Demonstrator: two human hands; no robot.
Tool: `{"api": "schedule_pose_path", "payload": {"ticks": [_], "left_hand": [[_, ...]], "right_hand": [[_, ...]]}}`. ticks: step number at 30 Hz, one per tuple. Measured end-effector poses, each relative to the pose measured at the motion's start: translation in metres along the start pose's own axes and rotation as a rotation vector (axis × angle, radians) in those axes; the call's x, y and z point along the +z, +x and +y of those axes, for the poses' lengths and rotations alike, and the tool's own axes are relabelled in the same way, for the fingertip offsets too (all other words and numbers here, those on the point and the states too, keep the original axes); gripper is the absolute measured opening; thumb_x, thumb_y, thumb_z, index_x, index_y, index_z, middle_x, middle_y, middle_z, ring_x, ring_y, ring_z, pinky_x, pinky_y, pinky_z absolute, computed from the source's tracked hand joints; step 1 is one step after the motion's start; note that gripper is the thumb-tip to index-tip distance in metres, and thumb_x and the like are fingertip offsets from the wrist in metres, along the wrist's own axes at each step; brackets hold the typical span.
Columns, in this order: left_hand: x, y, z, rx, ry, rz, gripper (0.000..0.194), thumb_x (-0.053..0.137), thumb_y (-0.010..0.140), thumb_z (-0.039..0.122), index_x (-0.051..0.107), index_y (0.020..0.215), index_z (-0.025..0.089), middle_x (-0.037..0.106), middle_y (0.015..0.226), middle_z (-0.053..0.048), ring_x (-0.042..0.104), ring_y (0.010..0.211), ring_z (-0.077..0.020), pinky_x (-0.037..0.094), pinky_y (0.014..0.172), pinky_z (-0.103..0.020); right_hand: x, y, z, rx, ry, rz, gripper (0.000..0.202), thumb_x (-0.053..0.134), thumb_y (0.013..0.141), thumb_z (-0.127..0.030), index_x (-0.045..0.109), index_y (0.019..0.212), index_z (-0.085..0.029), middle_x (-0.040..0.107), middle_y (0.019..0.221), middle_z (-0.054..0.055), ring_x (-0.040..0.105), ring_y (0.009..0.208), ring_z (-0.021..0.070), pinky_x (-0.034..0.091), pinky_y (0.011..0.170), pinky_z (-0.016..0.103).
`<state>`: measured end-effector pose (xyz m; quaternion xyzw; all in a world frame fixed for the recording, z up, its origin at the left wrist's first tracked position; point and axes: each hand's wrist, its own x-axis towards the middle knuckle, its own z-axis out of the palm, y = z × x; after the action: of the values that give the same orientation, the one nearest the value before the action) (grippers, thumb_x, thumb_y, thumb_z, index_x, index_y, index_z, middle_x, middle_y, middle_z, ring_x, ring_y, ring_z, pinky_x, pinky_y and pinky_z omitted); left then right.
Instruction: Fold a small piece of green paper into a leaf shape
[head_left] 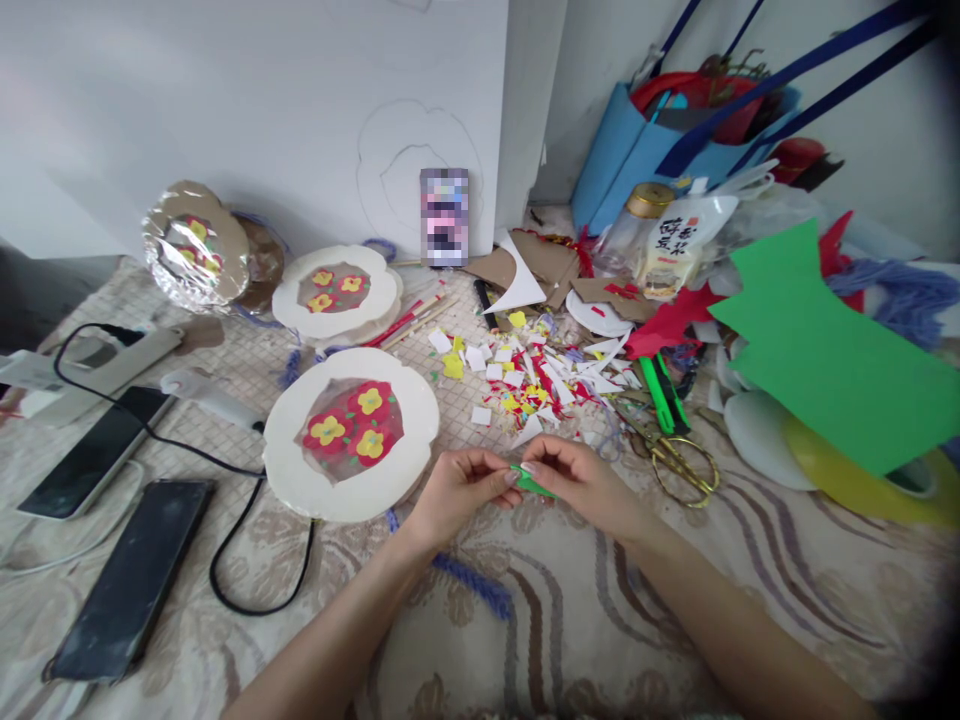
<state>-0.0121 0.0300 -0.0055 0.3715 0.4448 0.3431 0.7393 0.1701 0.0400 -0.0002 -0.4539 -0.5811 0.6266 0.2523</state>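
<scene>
My left hand (pixel 472 485) and my right hand (pixel 574 480) meet near the table's middle, fingers pinched on a small piece of green paper (pixel 534 484). Part of that piece is hidden by the fingertips. Just left of my left hand lies a white scalloped frame (pixel 285 465) with red and yellow flowers (pixel 367 402) on a see-through centre. Gold-handled scissors (pixel 686 470) rest to the right of my right hand. Beyond both hands spread paper scraps (pixel 514 378) in white, yellow and red. A braided blue yarn cord (pixel 476 585) lies below my left wrist.
A large green sheet (pixel 847 350) lies at the right, near a green cutter (pixel 660 395). Behind stand a blue bag (pixel 622 150), a pouch (pixel 686 240) and an upright phone (pixel 444 218). Left are a glue gun (pixel 214 400), a black cable (pixel 225 590) and a dark phone (pixel 131 580).
</scene>
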Motion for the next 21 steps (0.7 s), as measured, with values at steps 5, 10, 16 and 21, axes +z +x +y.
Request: {"api": "schedule_pose_path", "payload": {"ticks": [5, 10, 16, 21], "left_hand": [[-0.0008, -0.0004, 0.0008, -0.029, 0.004, 0.002, 0.020, 0.073, 0.067, 0.031, 0.068, 0.073, 0.012, 0.068, 0.064, -0.002, 0.062, 0.058, -0.0112, 0.049, 0.059, -0.021], [-0.0021, -0.0001, 0.0014, -0.049, 0.006, -0.004, 0.020, 0.074, 0.065, 0.030, 0.069, 0.074, 0.013, 0.068, 0.065, -0.002, 0.062, 0.059, -0.0119, 0.049, 0.059, -0.022], [-0.0031, 0.0010, -0.0008, -0.067, -0.003, -0.006, 0.019, 0.074, 0.065, 0.028, 0.069, 0.074, 0.012, 0.068, 0.064, -0.001, 0.062, 0.058, -0.0109, 0.049, 0.058, -0.021], [-0.0027, 0.0008, 0.0000, -0.075, 0.006, -0.004, 0.019, 0.074, 0.065, 0.028, 0.069, 0.074, 0.012, 0.068, 0.063, -0.001, 0.062, 0.059, -0.0110, 0.049, 0.059, -0.021]], "right_hand": [[0.0004, -0.0009, 0.0019, -0.034, -0.121, 0.040, 0.017, 0.052, 0.086, -0.034, 0.052, 0.079, -0.019, 0.048, 0.066, -0.002, 0.041, 0.057, 0.0105, 0.032, 0.051, 0.022], [0.0004, -0.0007, 0.0019, -0.067, -0.154, 0.048, 0.014, 0.053, 0.085, -0.031, 0.053, 0.078, -0.019, 0.051, 0.067, -0.002, 0.043, 0.058, 0.0108, 0.033, 0.053, 0.022], [-0.0009, -0.0016, -0.0014, -0.105, -0.227, 0.034, 0.006, 0.052, 0.083, -0.021, 0.053, 0.078, -0.019, 0.052, 0.069, -0.002, 0.045, 0.063, 0.0114, 0.035, 0.056, 0.022], [-0.0021, -0.0017, -0.0008, -0.104, -0.185, 0.002, 0.005, 0.052, 0.079, -0.015, 0.053, 0.079, -0.019, 0.051, 0.070, -0.002, 0.046, 0.064, 0.0117, 0.036, 0.059, 0.023]]}}
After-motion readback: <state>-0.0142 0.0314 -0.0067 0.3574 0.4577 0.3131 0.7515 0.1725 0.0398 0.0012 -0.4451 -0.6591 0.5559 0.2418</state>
